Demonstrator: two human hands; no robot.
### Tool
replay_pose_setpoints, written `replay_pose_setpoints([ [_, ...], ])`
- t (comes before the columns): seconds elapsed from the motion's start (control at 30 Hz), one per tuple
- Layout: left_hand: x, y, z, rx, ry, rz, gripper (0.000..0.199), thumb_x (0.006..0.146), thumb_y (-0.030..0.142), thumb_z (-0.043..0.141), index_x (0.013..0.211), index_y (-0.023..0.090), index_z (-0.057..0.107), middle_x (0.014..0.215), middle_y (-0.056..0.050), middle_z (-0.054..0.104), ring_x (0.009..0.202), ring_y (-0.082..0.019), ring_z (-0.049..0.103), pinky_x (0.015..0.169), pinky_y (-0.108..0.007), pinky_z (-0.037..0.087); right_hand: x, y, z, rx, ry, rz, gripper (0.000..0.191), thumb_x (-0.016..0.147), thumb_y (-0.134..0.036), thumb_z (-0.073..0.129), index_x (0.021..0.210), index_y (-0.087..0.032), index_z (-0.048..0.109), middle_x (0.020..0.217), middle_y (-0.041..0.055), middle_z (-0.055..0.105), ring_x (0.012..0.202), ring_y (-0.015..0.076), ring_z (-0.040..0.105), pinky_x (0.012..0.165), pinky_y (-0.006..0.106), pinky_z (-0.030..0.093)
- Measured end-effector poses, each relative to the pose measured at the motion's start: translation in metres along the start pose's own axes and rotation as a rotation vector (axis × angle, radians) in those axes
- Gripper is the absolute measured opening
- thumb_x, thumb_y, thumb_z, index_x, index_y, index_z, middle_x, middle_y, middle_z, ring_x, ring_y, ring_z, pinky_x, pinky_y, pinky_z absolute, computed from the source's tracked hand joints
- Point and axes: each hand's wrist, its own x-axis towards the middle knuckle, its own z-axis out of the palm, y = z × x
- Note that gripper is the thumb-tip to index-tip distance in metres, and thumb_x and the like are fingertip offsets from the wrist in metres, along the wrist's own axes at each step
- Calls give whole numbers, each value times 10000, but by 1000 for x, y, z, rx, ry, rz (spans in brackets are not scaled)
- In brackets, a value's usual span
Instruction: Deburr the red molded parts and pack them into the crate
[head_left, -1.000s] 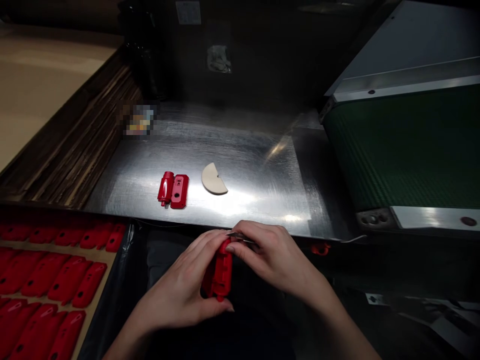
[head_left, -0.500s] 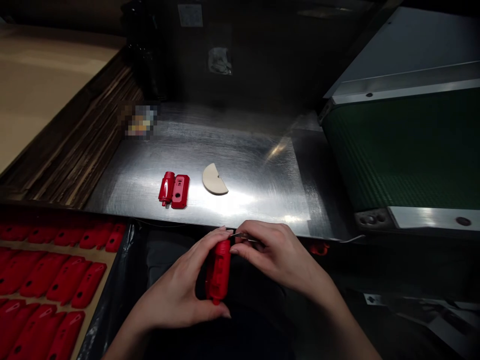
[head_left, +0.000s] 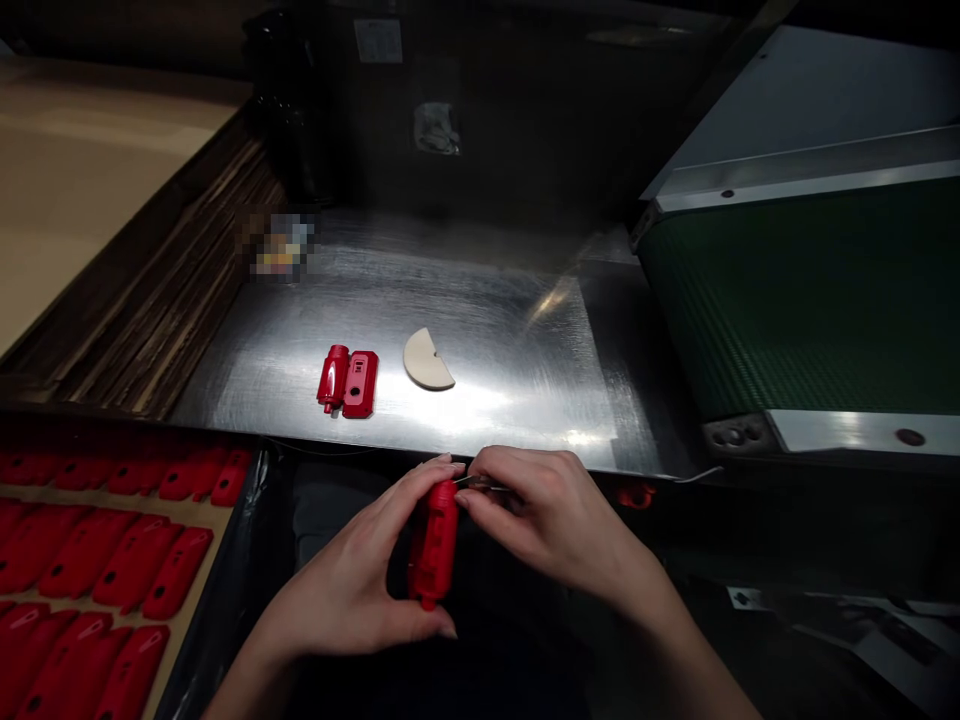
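Note:
My left hand (head_left: pixel 352 575) is closed around a red plastic part (head_left: pixel 437 540), holding it upright, with fingertips at its top end and thumb at its lower end. Pinched in my right hand (head_left: pixel 551 515) is a thin metal-tipped tool (head_left: pixel 480 484), probably a small knife; its handle is mostly hidden by the fingers. The tip meets the top end of the red part, close to my left fingertips. Beyond my hands, a red plastic casing (head_left: pixel 347 382) made of two joined-looking pieces lies on the metal table (head_left: pixel 517 340). Right of it is a cream half-disc (head_left: pixel 429 361) with a small notch.
Rows of red casings (head_left: pixel 90 550) lie on cardboard at lower left, beside black plastic sheeting (head_left: pixel 217 570). A stack of cardboard sheets (head_left: pixel 150 300) borders the table's left side. On the right stands a green conveyor belt (head_left: pixel 810 300) with a metal frame.
Both hands stay together at the red part, which has shifted very slightly left. The tool tip remains at its top end. The view has moved a little; things on the table lie as before.

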Motion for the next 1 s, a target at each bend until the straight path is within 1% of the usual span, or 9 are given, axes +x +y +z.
replay_pose_setpoints([
  [0.13,0,0,1,2,-11,5,1105,765,443,909,1637,411,230,1708,-90,399,1571,-342,409,1298,-530,385,0,0,-1,41,-12,27,224,1020,-349,630,843,-212,621,732,-43,647,629,94,539,593,259,332],
  [0.3,-2,1,2,8,-15,33,1121,762,438,913,1631,450,205,1710,-75,400,1570,-333,413,1297,-536,385,0,4,-2,49,-56,17,216,1018,-397,660,891,-222,640,773,-44,674,660,99,558,607,261,338],
  [0.37,-2,1,2,8,-20,45,1116,762,433,913,1631,441,213,1710,-84,401,1569,-338,414,1290,-536,396,-1,5,-2,28,-51,11,223,1016,-409,664,896,-223,640,780,-42,679,662,102,560,607,264,337],
  [0.53,-3,0,-1,6,-25,33,1082,768,429,908,1636,351,268,1694,-142,415,1562,-372,417,1288,-552,396,-2,2,0,-76,-7,-59,222,1036,-391,627,903,-213,626,779,-28,679,645,106,558,591,273,328],
  [0.6,-3,0,-2,13,-17,25,1070,777,434,900,1635,360,265,1699,-133,409,1569,-365,409,1291,-551,392,-2,0,1,-86,26,-54,222,1036,-341,608,859,-207,608,744,-30,646,626,103,538,581,275,318],
  [0.7,-4,0,-2,34,-14,55,1070,792,441,888,1634,385,230,1715,-120,387,1585,-351,382,1296,-557,384,-2,-3,1,-32,51,-4,230,1018,-301,608,810,-201,596,708,-37,604,613,96,515,574,273,314],
  [0.83,-4,-1,1,49,-10,69,1058,804,406,884,1631,379,225,1718,-126,377,1602,-350,349,1306,-560,367,-2,-3,0,43,-11,21,209,1014,-344,644,858,-206,628,747,-41,640,638,91,536,592,261,335],
  [0.9,-4,-1,1,44,-5,69,1052,803,401,886,1627,382,231,1718,-123,379,1605,-351,341,1308,-559,363,-2,-2,0,38,-35,20,210,1016,-383,656,892,-214,637,770,-41,664,658,97,556,603,262,342],
  [1.0,-4,0,-1,33,-8,93,1042,805,411,884,1622,387,237,1719,-125,376,1605,-351,343,1304,-561,369,-3,0,0,-13,-29,16,265,1025,-452,640,899,-219,639,761,-36,669,658,108,560,597,273,333],
])
